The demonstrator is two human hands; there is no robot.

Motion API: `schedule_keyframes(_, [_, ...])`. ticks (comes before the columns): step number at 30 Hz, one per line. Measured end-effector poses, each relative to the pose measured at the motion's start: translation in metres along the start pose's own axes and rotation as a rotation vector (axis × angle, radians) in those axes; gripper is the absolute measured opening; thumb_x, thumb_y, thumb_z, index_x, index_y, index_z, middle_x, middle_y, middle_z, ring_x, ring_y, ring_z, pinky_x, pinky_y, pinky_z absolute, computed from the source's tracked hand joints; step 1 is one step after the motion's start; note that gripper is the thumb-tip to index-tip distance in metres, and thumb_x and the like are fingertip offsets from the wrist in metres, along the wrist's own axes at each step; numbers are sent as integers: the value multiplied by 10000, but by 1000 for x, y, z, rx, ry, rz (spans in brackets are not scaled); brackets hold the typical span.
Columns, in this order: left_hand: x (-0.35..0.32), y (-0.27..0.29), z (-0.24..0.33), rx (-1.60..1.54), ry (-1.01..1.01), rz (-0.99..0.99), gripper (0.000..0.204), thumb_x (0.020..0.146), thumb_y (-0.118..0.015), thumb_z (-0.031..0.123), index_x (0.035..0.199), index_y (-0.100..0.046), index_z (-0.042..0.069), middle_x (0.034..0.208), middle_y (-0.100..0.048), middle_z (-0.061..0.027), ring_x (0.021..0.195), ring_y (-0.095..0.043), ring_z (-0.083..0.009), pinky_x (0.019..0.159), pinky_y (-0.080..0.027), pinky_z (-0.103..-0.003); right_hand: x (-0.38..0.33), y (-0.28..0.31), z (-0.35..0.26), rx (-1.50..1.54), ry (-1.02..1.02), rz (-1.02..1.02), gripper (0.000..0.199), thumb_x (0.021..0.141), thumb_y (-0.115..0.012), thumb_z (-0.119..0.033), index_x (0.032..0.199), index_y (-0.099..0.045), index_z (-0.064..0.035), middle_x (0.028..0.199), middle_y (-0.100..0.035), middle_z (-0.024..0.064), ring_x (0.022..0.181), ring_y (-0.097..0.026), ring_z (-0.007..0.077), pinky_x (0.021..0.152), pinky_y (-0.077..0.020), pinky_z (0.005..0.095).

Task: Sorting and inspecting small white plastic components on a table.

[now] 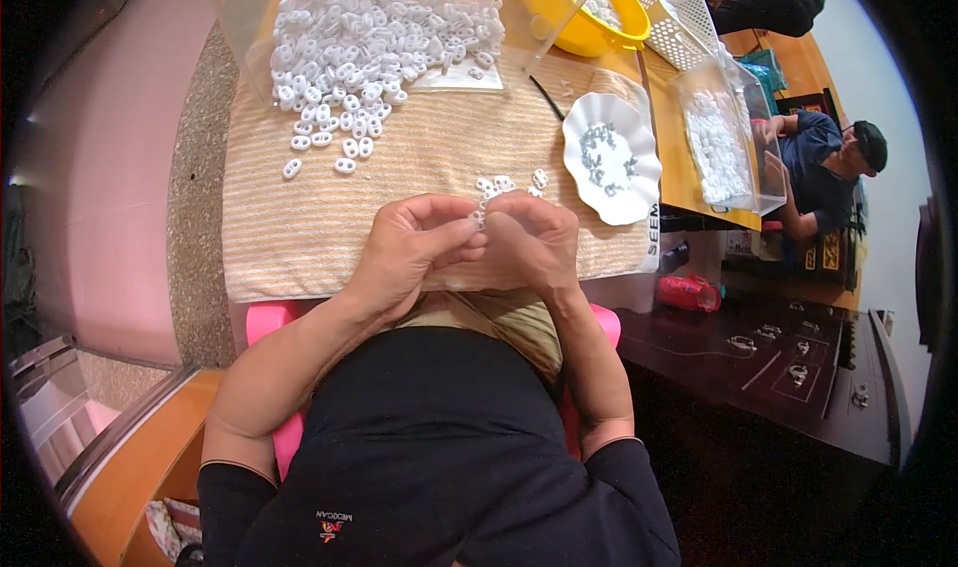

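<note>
On the striped cloth over the table (pixel 299 228), the left hand (pixel 409 253) and right hand (pixel 534 243) pinch one small white plastic piece (pixel 481 215) between their fingertips, which could slip into the loose pieces (pixel 509 183) just beyond and get lost

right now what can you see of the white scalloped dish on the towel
The white dish is shallow with a wavy, scalloped rim and looks like glossy ceramic or plastic. It lies flat at the striped towel's right edge, beside the orange table. A small scatter of grey metal-looking bits sits in its middle. Neither hand touches it.
</note>
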State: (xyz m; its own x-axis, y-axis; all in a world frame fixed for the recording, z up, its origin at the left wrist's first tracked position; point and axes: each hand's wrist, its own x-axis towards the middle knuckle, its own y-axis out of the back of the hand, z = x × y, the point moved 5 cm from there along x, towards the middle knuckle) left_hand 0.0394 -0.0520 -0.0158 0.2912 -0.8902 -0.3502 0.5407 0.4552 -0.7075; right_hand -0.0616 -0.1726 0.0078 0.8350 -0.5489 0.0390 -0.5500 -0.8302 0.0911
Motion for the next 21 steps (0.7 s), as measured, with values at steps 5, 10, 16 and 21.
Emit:
schedule_keyframes(5, [-1, -1, 0, 0, 2, 5, 189, 895, -632, 47, 1073, -611, -14, 961, -673, -94, 836, -670, -139, 775, -578, -261, -2, -1, -1, -10, 8, 26, 95, 892, -650, -54, 922, -663, 35, 849, -651, 46, 759, -612, 91, 677, -506, 219])
schedule_keyframes(10, [0, -1, 0, -7, 5, -1, 178, 897, -627, 44, 1065, -611, -13, 953, -671, -91, 834, -665, -138, 783, -576, -262, -2, -4, -2, 60, 27, 24, 78, 888, -644, -28, 918, -661, 42, 874, -651, 71, 753, -618, 112, 678, -514, 228])
schedule_keyframes(16, [0, 0, -2, -11, 5, -2, 178, 896, -629, 45, 1064, -611, -13, 951, -670, -89, 831, -663, -134, 780, -575, -262, -1, -2, 0, -3, 73, -12, 76, 886, -645, -20, 925, -661, 43, 881, -655, 73, 781, -615, 112, 685, -508, 225])
schedule_keyframes(21, [0, -1, -2, 3, -1, 0, 182, 894, -632, 46, 1065, -612, -12, 949, -670, -88, 828, -662, -135, 784, -574, -265, -1, -2, -4, -19, 54, -45, 70, 895, -635, -26, 922, -657, 35, 871, -655, 54, 787, -606, 96, 695, -497, 218])
